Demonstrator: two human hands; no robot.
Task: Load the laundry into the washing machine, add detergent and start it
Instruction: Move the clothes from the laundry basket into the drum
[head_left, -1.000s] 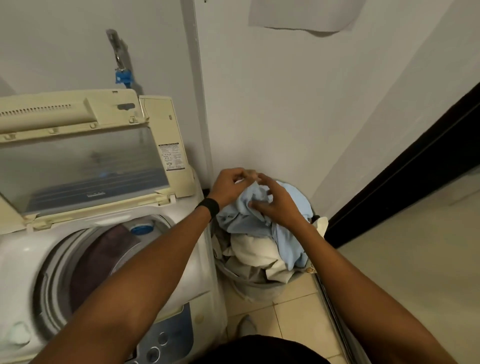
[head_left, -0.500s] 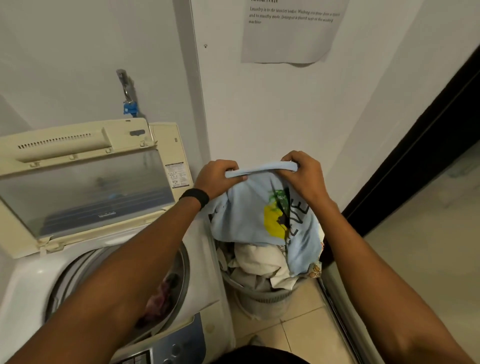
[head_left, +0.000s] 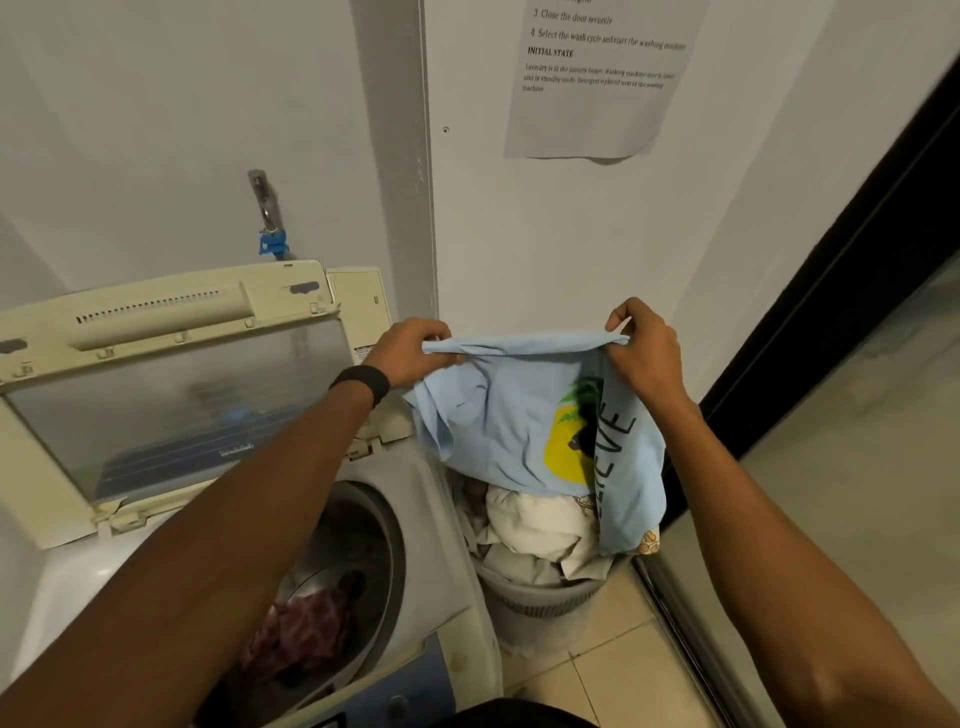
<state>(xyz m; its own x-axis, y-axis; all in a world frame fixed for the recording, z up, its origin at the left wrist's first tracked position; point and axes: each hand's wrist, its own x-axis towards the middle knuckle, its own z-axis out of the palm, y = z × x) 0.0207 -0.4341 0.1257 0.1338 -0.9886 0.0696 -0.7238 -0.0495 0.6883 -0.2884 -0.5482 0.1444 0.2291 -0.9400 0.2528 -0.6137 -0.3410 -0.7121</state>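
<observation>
The left hand (head_left: 410, 353) and right hand (head_left: 641, 345) each pinch the top hem of a light blue cotton T-shirt with a yellow print (head_left: 524, 421), stretched between them above the grey plastic laundry basket (head_left: 540, 605). The basket stands on the floor against the right side of the open white top-loading washing machine (head_left: 431, 519), whose drum holds a dark red patterned cloth (head_left: 304, 631).

This is a home laundry corner. A white top-loading washing machine (head_left: 436, 519) with its cream, clear-paned lid (head_left: 171, 395) raised stands against a plain white wall (head_left: 156, 104), below a metal wall tap with a blue fitting (head_left: 270, 228). Just beside it a grey plastic laundry basket (head_left: 540, 605) heaped with clothes sits on a beige tiled floor (head_left: 613, 670), and a printed sheet of washing instructions (head_left: 587, 104) hangs on the wall above.
</observation>
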